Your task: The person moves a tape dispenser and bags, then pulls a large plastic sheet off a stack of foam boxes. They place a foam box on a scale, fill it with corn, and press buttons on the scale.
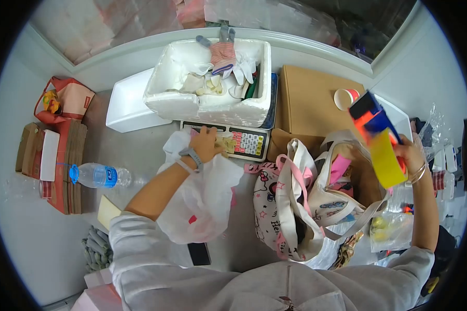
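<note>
My right hand (411,157) is raised at the right, closed around a tape dispenser (374,118) in blue and orange, with a roll of yellow tape (388,160). Motion smears the dispenser a little. My left hand (207,143), a grey band on its wrist, is over the front of a digital scale (250,143), beside the keypad. Its fingers are bent downward, and a pale crumpled piece (225,144) shows beside them; what they grip is hidden. Under my left forearm lies a white plastic bag (200,207), its upper part reaching the scale.
Behind the scale stands a foam box (207,106) with gloves inside. A cardboard box (316,98) bearing a paper cup (343,98) is right of it. Canvas bags (296,207) stand centre right. A water bottle (99,175) lies at left; a phone (198,254) lies near my body.
</note>
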{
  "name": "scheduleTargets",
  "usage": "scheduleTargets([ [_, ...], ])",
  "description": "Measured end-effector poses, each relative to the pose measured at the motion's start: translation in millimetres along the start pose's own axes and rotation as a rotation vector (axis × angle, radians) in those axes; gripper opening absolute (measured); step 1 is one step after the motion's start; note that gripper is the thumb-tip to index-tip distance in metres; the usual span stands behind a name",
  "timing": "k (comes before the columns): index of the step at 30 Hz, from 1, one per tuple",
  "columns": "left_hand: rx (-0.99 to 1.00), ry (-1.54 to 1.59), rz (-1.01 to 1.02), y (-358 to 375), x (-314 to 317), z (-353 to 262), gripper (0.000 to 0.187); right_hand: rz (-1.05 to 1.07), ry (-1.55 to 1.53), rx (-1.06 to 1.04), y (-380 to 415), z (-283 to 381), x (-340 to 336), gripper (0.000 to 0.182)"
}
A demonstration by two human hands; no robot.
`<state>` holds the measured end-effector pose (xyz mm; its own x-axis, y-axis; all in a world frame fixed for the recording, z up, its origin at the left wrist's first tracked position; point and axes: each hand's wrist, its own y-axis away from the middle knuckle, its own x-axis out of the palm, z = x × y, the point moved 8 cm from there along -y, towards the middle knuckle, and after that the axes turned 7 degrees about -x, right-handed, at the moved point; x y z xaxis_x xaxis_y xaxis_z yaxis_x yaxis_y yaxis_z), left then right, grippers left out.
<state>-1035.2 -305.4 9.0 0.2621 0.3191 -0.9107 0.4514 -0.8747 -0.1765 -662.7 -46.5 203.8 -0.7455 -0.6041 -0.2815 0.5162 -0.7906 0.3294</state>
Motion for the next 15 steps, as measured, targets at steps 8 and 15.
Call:
scheduleTargets([
  [8,0.042,-0.122,0.202,-2.7,4.4,-20.3,0.024,-0.058,-0.123,0.038,58.5,-26.4,-19.6,0.045],
  [15,0.000,0.004,-0.667,-73.7,-220.5,-34.6,0.022,-0.005,-0.475,-0.032,103.7,-103.6,-52.3,0.044],
])
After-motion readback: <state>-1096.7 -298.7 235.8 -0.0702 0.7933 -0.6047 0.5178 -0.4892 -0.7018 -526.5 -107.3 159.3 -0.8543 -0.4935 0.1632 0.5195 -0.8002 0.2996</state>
